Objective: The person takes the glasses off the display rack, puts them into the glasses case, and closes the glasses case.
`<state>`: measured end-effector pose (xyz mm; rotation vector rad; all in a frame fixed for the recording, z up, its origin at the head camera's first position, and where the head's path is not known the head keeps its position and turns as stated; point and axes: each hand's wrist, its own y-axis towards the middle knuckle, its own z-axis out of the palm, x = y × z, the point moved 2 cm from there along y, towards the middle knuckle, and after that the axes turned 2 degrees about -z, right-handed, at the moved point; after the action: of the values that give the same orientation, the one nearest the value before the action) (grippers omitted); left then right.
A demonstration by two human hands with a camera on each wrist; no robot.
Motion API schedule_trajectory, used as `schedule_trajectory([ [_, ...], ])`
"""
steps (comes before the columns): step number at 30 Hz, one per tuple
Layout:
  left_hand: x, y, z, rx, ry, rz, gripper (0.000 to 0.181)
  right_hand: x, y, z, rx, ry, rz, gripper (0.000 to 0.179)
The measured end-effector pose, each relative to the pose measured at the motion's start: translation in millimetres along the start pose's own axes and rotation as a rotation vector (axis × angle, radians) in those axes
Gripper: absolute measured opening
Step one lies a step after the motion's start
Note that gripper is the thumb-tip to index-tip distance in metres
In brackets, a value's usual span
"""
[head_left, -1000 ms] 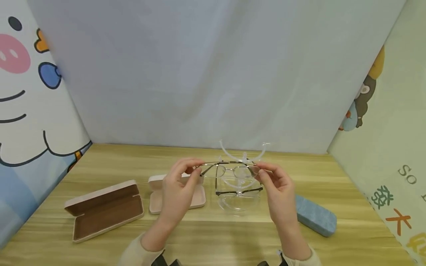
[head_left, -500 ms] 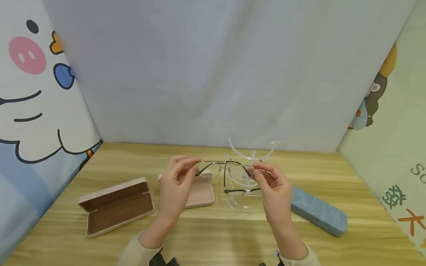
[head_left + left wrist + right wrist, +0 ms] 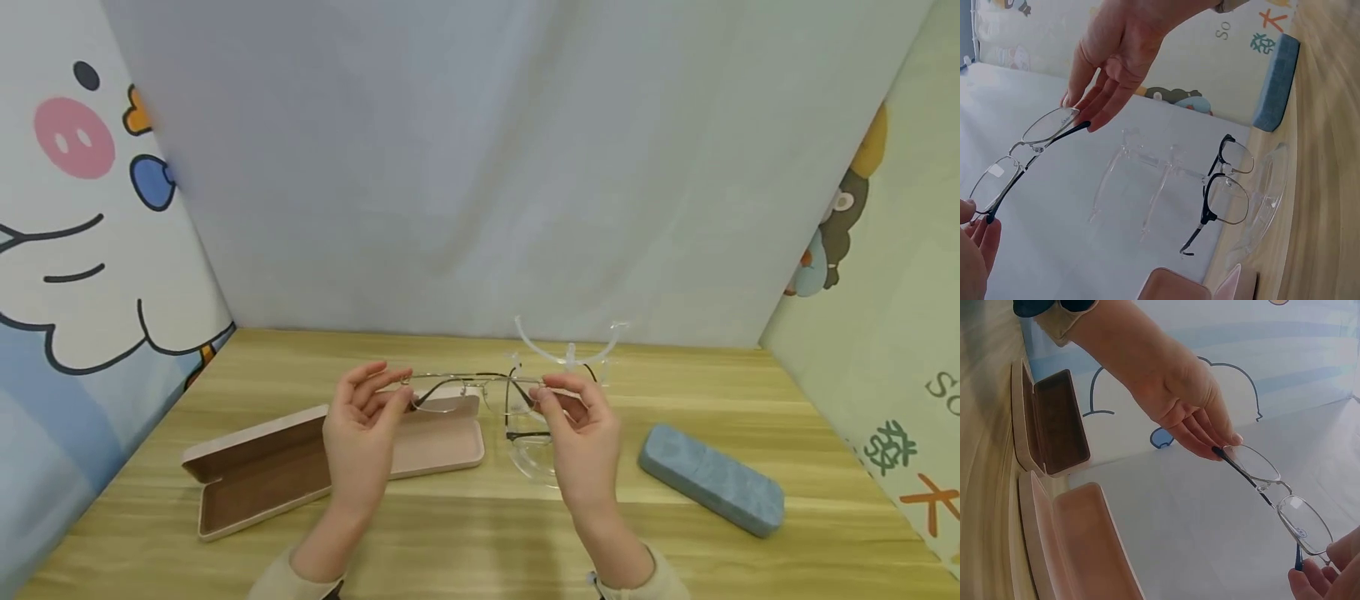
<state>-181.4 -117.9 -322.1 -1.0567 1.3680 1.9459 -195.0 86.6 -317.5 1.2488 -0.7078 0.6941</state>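
Observation:
A pair of thin metal-rimmed glasses is held up level between both hands, above the table. My left hand pinches one end of the frame between thumb and fingers. At the other end, my right hand does the same. In the left wrist view the dark-tipped temples of these glasses lie behind the lenses. Just behind my right hand stands a clear display stand. On it rests a second pair of glasses with black upper rims, partly hidden by the right hand in the head view.
An open pale pink case sits behind my left hand. Left of it lies an open case with a brown lining. A shut blue case lies on the right. A white cloth wall rises along the table's back edge.
Both hands have carried the metal-rimmed glasses left and slightly lower, away from in front of the stand. More of the blue case shows now. The head view has also shifted a little.

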Motion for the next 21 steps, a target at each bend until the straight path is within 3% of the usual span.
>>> schedule_trajectory([
  [3, 3.4, -2.0, -5.0, -0.029, -0.052, 0.001, 0.025, 3.9, -2.8, 6.0, -0.041, -0.019, 0.107, 0.020],
  [7, 9.2, -1.3, -10.5, -0.062, -0.108, -0.002, 0.017, -1.5, -4.9, 11.6, -0.062, -0.013, 0.168, 0.018],
  [8, 21.6, 0.2, -13.7, -0.053, -0.168, 0.016, 0.016, -3.7, -5.5, 12.8, -0.066, -0.020, 0.176, 0.017],
  [14, 29.9, 4.1, -18.1, -0.128, -0.115, -0.111, 0.018, -19.7, -7.7, 19.7, -0.067, -0.082, 0.197, 0.014],
  [15, 20.0, 3.5, -16.8, -0.152, -0.060, -0.163, 0.020, -22.5, -8.3, 20.9, -0.065, -0.089, 0.205, 0.014],
  [16, 20.7, 3.9, -17.7, -0.156, -0.049, -0.184, 0.021, -24.9, -9.2, 22.2, -0.065, -0.098, 0.216, 0.014],
  [21, 25.8, 2.7, -27.5, -0.145, -0.008, -0.197, 0.021, -35.8, -15.1, 29.7, -0.052, -0.103, 0.259, 0.015],
])
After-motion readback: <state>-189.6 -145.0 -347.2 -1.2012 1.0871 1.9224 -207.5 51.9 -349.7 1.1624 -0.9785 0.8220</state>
